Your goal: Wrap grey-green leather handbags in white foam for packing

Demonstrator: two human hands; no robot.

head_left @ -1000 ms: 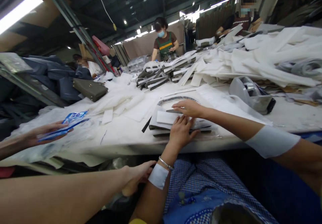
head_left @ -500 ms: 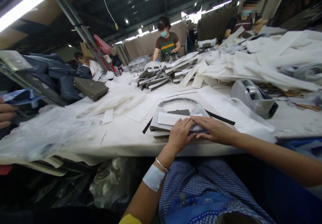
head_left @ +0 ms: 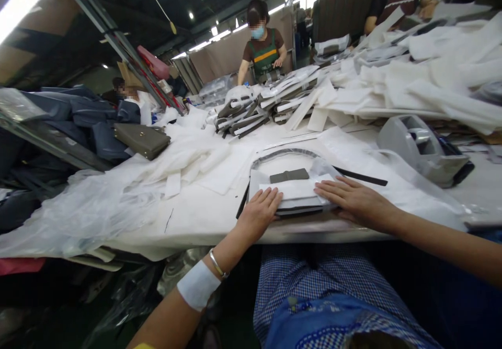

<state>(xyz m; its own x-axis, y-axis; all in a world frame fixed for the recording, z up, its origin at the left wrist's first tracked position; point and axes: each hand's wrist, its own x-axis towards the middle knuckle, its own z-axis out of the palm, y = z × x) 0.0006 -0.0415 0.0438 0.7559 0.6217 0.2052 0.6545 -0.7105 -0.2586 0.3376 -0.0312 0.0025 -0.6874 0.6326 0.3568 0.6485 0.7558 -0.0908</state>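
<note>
Left hand: your left hand [head_left: 259, 210] has slid off the top of the stack [head_left: 298, 195] to its left edge, fingers flat.
Right hand: your right hand [head_left: 355, 197] has moved from beside the left one to the stack's right side, palm down.
Gap: your hands were touching half a second ago and are now apart.
Grey piece: the grey piece [head_left: 289, 175] on top now lies uncovered.
Left of desk: the co-worker's hand with the blue packet has left the view.
</note>
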